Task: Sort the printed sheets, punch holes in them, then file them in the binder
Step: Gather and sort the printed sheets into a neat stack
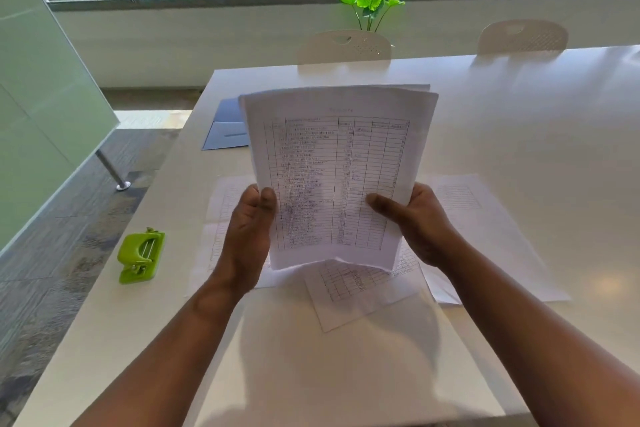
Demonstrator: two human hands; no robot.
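I hold a stack of printed sheets (pixel 336 163) upright above the white table (pixel 519 135), the top page showing a ruled table of text. My left hand (pixel 247 232) grips the stack's lower left edge, thumb on the front. My right hand (pixel 415 222) grips the lower right edge, thumb across the page. More printed sheets (pixel 360 288) lie flat on the table beneath the stack, spreading left and right. A green hole punch (pixel 140 256) sits near the table's left edge. A blue binder (pixel 225 130) lies open behind the stack, partly hidden by it.
Two white chairs (pixel 344 45) (pixel 523 35) stand at the table's far side, with a green plant (pixel 372 5) by the window. The table's left edge drops to a grey floor, where a glass partition (pixel 45 107) stands on a metal post.
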